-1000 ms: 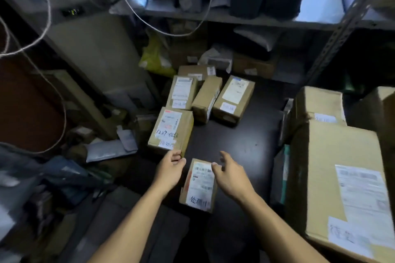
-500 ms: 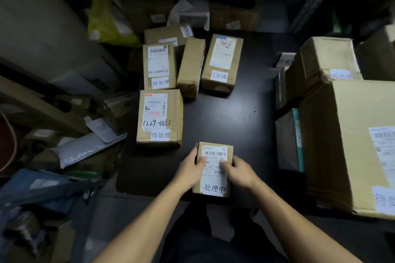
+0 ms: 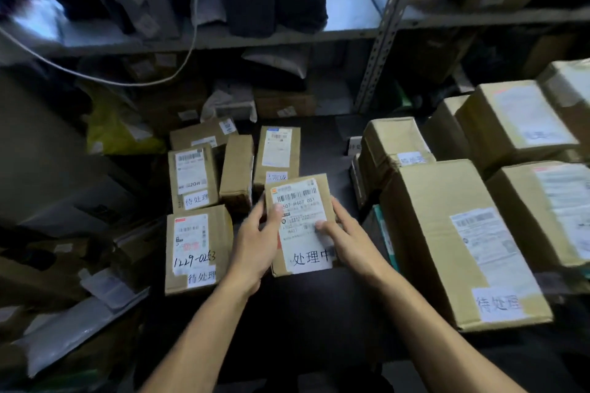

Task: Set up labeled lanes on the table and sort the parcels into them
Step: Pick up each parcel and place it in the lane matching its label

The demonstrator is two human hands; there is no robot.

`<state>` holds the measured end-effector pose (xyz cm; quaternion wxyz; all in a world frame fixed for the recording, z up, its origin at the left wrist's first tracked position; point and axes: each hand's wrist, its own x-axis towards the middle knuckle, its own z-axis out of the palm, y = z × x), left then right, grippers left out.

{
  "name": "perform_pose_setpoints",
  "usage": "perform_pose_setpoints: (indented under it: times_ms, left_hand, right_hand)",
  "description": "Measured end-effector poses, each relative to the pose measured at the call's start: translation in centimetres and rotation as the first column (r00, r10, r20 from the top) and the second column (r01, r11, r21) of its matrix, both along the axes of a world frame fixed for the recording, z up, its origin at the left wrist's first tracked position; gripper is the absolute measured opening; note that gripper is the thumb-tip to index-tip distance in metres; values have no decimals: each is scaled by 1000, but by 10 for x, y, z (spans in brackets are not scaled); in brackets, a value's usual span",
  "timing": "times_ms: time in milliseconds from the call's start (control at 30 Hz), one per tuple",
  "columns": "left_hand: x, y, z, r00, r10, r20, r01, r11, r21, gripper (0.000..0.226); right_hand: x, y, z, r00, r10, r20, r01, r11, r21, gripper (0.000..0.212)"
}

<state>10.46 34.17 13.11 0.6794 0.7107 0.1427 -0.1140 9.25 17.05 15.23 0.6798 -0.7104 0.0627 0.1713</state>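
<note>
**Parcel marked 处理中 held in both hands**

The left hand and right hand grip the small parcel by its sides, fingers curled round the edges, thumbs on its label. The label reads "507 H407 051", with 处理中 handwritten below. To the left on the bench, a box reads "1229-0263" and 待处理. The big box on the right also reads 待处理. Half a second ago the parcel sat nearer the front edge; now it is further in, overlapping the box marked 已完成.
</note>
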Motion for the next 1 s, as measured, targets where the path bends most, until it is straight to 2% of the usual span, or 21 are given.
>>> perform_pose_setpoints:
  times_ms: [100, 233, 300, 367, 467, 533, 633, 733, 867, 1000]
  left_hand:
    - [15, -12, 36, 996, -57, 67, 59, 998, -18, 20]
    - [23, -40, 80, 966, -211, 151, 231, 964, -130, 26]
    - [25, -54, 98, 942, -286, 174, 314, 935, -166, 36]
    - [25, -72, 109, 926, -334, 174, 363, 914, -182, 58]
    - [21, -112, 122, 924, -352, 152, 379, 900, -216, 78]
    - [18, -144, 128, 929, -341, 145, 366, 906, -213, 70]
    - [16, -194, 133, 930, -337, 144, 362, 906, -217, 44]
    - [13, -241, 135, 935, -333, 126, 354, 904, -240, 48]
    - [14, -294, 139, 950, -299, 92, 312, 923, -225, 56]
    - [25, -334, 142, 963, -254, 97, 267, 948, -175, 55]
  right_hand:
    - [3, -15, 33, 999, -21, 45, 15, 993, 113, 41]
    - [6, -49, 69, 983, -99, 153, 78, 987, 138, 39]
    - [7, -73, 80, 974, -147, 170, 119, 979, 167, 40]
    - [6, -98, 89, 971, -171, 168, 140, 974, 181, 34]
    - [2, -143, 99, 975, -163, 150, 136, 975, 175, 33]
    - [-1, -174, 104, 976, -172, 131, 147, 973, 177, 34]
    - [-7, -222, 106, 972, -208, 106, 188, 967, 174, 36]
    - [-13, -267, 106, 958, -279, 63, 264, 948, 178, 32]
    - [-8, -318, 111, 930, -364, 46, 357, 927, 113, 49]
    - [13, -352, 124, 932, -357, 63, 352, 933, 76, 30]
